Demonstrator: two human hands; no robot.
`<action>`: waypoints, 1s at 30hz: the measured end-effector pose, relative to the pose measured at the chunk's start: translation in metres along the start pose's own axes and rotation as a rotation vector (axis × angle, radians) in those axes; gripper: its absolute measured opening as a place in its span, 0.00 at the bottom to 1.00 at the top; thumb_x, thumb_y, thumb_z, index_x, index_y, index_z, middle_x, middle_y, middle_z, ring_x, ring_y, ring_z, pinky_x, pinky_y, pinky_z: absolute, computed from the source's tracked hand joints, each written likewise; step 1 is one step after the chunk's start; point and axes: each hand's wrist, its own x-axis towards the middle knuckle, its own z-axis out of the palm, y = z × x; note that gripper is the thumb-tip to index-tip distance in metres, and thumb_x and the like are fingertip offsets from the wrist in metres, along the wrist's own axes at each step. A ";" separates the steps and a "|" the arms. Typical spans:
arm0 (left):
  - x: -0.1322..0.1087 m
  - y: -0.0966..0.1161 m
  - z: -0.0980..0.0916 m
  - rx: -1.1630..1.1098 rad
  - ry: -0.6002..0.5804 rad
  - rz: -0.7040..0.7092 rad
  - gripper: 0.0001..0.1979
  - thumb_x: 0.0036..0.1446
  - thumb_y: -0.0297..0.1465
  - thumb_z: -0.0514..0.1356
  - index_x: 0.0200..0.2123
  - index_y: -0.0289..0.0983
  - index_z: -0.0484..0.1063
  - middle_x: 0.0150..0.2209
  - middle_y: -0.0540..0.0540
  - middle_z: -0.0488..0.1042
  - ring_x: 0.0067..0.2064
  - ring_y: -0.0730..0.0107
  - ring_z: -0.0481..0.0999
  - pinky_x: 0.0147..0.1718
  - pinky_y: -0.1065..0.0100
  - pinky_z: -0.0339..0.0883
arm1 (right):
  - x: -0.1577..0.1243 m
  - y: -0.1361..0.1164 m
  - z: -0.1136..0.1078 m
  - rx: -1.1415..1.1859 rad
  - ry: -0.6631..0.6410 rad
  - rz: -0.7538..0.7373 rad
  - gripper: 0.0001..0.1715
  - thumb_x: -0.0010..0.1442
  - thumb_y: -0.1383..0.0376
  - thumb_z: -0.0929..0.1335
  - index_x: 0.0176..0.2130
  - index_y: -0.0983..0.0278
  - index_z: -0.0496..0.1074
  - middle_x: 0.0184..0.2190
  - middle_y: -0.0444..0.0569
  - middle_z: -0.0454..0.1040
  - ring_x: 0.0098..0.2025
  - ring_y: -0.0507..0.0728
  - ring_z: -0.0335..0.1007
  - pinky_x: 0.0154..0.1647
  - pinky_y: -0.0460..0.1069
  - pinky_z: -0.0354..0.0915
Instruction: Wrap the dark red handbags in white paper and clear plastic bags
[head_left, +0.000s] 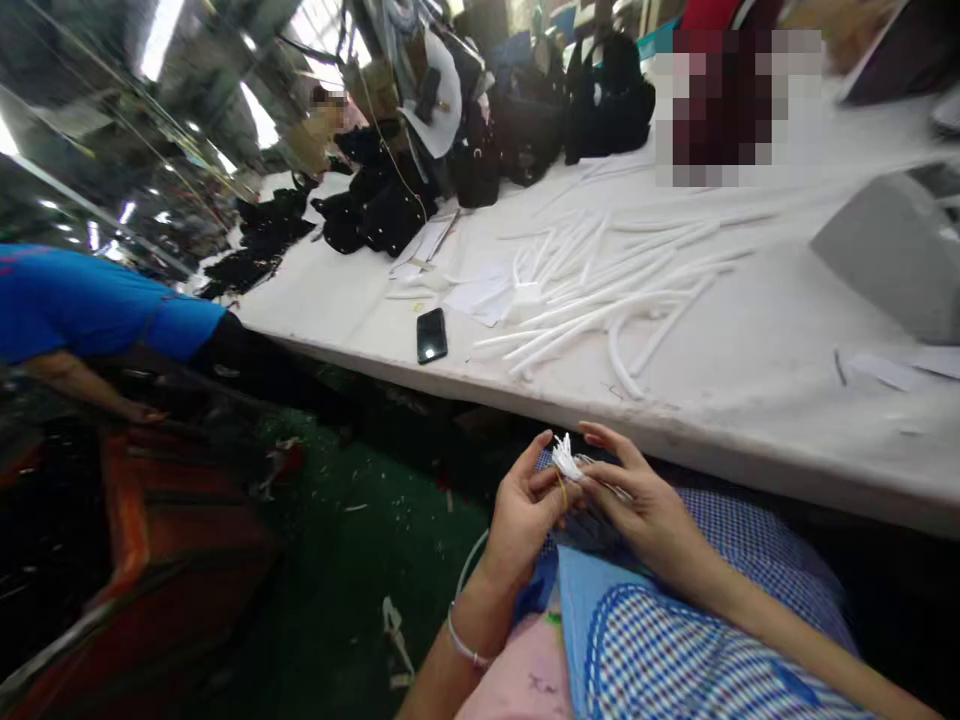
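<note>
Low over my lap, in front of the table edge, my left hand (523,515) and my right hand (651,505) meet at a small bundle of white strings (567,458). The bundle's loose ends fan out upward between the two hands. Both hands are closed on it, pinching it with thumb and fingers, while my right index finger is raised. A thin yellow band (563,487) hangs at the left hand's fingers. The lower part of the bundle is hidden behind the fingers.
The long white table (720,420) holds a heap of white tubes (592,320), a phone (432,336) near its edge, and paper sheets. Black bags (611,95) stand at the back. A grey block-like thing (892,250) is on the right. At left, a person in blue (97,300) bends over an orange-red bin (124,500).
</note>
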 end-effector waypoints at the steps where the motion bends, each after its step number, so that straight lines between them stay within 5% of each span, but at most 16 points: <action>1: 0.000 -0.001 0.001 -0.013 0.000 0.009 0.42 0.52 0.31 0.72 0.67 0.38 0.59 0.45 0.40 0.82 0.32 0.75 0.78 0.26 0.79 0.63 | 0.001 0.000 0.000 -0.006 0.009 -0.005 0.14 0.68 0.58 0.64 0.45 0.54 0.80 0.66 0.47 0.58 0.65 0.62 0.58 0.63 0.58 0.62; 7: 0.000 0.001 0.002 -0.016 0.005 0.063 0.42 0.50 0.31 0.73 0.66 0.40 0.61 0.48 0.39 0.81 0.48 0.61 0.80 0.49 0.66 0.70 | 0.003 0.000 0.003 0.016 0.002 0.017 0.15 0.68 0.56 0.65 0.44 0.54 0.81 0.66 0.48 0.59 0.64 0.63 0.61 0.64 0.60 0.60; 13: 0.005 0.006 -0.002 -0.002 -0.047 0.047 0.43 0.50 0.29 0.73 0.66 0.42 0.60 0.40 0.44 0.83 0.39 0.68 0.80 0.43 0.69 0.71 | 0.003 0.004 0.004 0.060 -0.042 0.070 0.16 0.67 0.53 0.67 0.49 0.52 0.79 0.62 0.48 0.66 0.62 0.62 0.64 0.63 0.59 0.61; 19: 0.010 0.012 0.001 0.051 0.000 0.082 0.37 0.47 0.30 0.74 0.61 0.38 0.69 0.33 0.48 0.82 0.32 0.74 0.78 0.37 0.74 0.71 | 0.004 0.004 0.004 0.073 -0.058 0.042 0.14 0.68 0.56 0.65 0.44 0.55 0.79 0.56 0.49 0.72 0.57 0.60 0.69 0.60 0.57 0.65; 25: 0.018 0.023 0.010 0.067 0.114 0.166 0.35 0.48 0.31 0.74 0.59 0.37 0.70 0.33 0.47 0.82 0.31 0.75 0.78 0.34 0.76 0.70 | 0.004 -0.008 -0.001 -0.103 0.237 -0.071 0.07 0.66 0.62 0.67 0.45 0.59 0.73 0.51 0.51 0.72 0.54 0.60 0.69 0.57 0.57 0.66; 30: 0.022 0.024 0.018 0.053 0.075 0.197 0.33 0.50 0.30 0.72 0.59 0.37 0.69 0.38 0.43 0.83 0.38 0.69 0.81 0.41 0.71 0.73 | 0.004 -0.016 0.001 -0.104 0.235 -0.119 0.06 0.63 0.62 0.71 0.43 0.57 0.75 0.45 0.47 0.72 0.41 0.56 0.73 0.44 0.51 0.70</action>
